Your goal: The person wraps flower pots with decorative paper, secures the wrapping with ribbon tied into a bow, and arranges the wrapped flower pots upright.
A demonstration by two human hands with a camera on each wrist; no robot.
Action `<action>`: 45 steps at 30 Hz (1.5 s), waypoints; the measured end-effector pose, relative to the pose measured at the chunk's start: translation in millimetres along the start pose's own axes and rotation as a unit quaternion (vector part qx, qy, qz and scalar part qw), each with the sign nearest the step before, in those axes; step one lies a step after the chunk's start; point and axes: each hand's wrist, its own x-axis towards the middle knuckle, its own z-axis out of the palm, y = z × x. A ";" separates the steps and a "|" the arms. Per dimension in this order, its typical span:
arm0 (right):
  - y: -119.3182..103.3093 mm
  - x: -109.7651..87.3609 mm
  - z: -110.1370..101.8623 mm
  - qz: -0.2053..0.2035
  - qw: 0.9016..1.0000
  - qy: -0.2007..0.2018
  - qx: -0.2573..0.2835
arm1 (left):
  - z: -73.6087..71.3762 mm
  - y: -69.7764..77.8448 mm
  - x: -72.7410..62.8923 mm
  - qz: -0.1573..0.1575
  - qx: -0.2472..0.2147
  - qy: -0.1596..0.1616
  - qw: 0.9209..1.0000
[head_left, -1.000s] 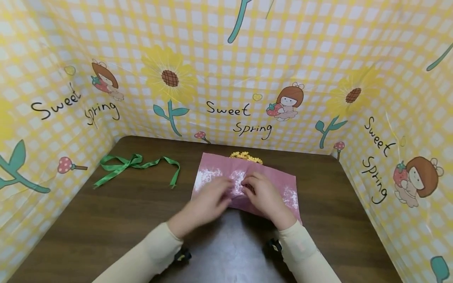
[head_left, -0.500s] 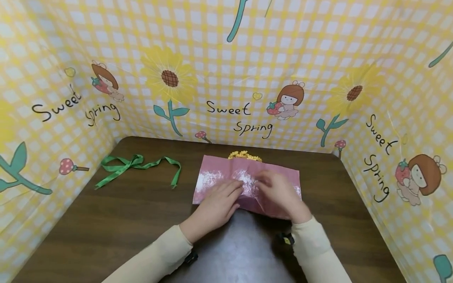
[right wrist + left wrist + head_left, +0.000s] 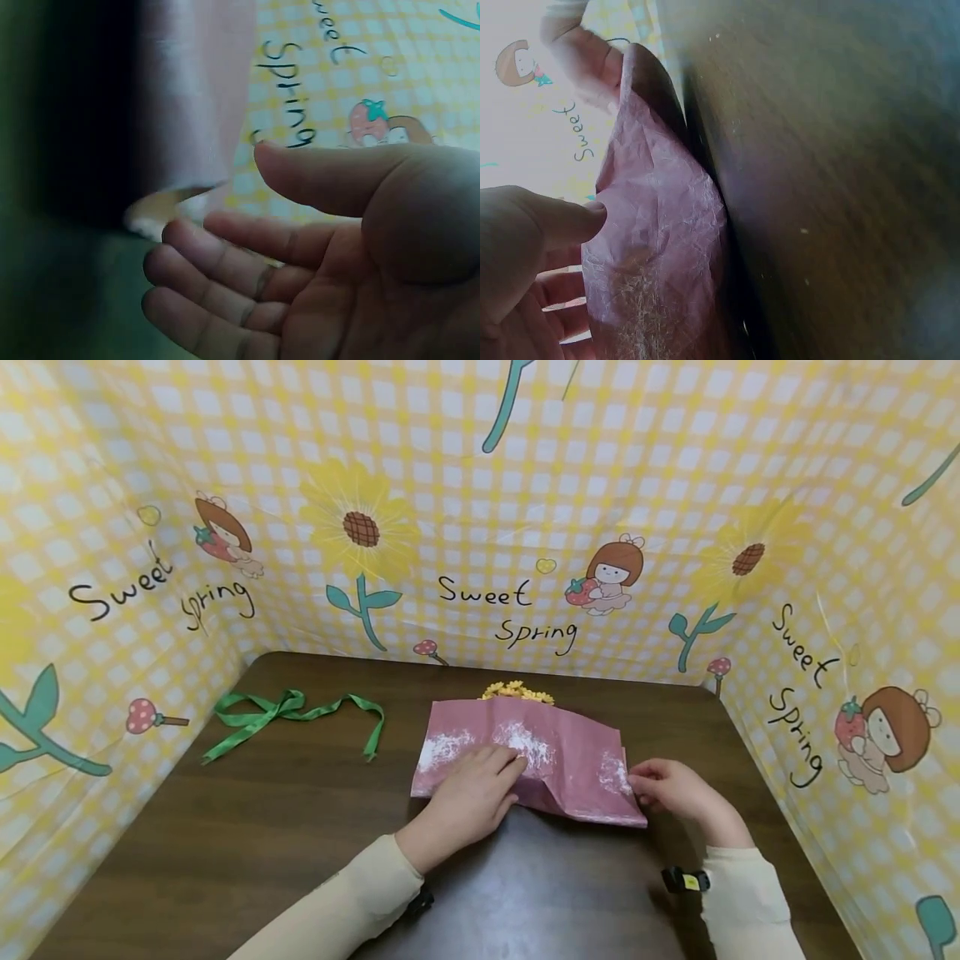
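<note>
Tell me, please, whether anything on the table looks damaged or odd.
The pink sheet looks creased and patchily whitened at its left, middle and right, breaking up its otherwise plain colour; I cannot tell whether that is wear or residue.

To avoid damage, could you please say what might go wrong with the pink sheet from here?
The pink sheet might crease further, as it is already wrinkled. With the left hand on it, a pull by the right hand near its right edge could tear it. The yellow flowers at its far edge might get crushed.
</note>
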 end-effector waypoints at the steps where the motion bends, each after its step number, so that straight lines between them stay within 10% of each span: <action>1: 5.4 -0.9 2.2 0.003 1.000 0.000 0.016 | 0.3 0.5 0.1 0.000 0.005 -0.002 1.000; 13: 39.9 -21.5 0.0 -0.036 0.959 0.048 0.277 | -1.3 4.7 2.3 -0.005 -0.021 -0.016 1.000; 21: 51.4 -30.2 0.4 -0.119 0.980 0.028 0.160 | -3.1 0.5 0.4 -0.017 -0.022 -0.008 1.000; 28: 40.2 -34.2 -3.0 -0.101 0.990 0.094 0.010 | -0.5 2.4 1.6 -0.012 -0.020 -0.015 1.000; 33: -8.9 -30.6 3.5 -0.138 0.955 0.239 -0.112 | -0.2 3.1 -1.6 -0.012 -0.008 -0.022 1.000; 37: -60.8 -16.7 32.2 -0.233 0.927 0.267 -0.120 | 1.0 3.4 -2.6 -0.011 0.013 -0.020 1.000; 45: -106.7 21.5 94.6 -0.253 0.937 0.198 -0.134 | 2.8 5.6 -0.2 0.001 0.038 -0.007 0.999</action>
